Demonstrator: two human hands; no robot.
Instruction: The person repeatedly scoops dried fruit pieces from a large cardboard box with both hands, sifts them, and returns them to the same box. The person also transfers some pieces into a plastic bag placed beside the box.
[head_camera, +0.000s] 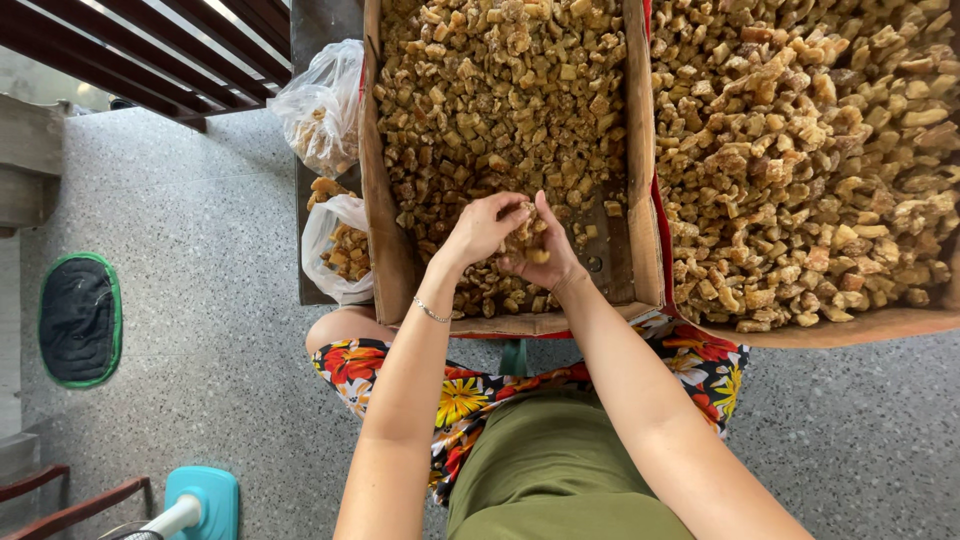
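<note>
Two shallow cardboard trays hold heaps of small golden-brown sugared chunks. Over the near end of the left tray (640, 200) my left hand (482, 228) and my right hand (545, 255) are cupped together around a clump of the chunks (522, 238). Both hands close on that clump, fingers curled, palms facing each other. A thin bracelet circles my left wrist. The right tray (860, 326) lies beside my right arm, piled high with the same chunks (800, 150).
Two clear plastic bags (320, 105) with chunks sit left of the left tray, one lower bag (335, 250) by my knee. A dark mat with green edging (78, 320) lies on the speckled floor. A light-blue fan base (200, 500) stands at bottom left.
</note>
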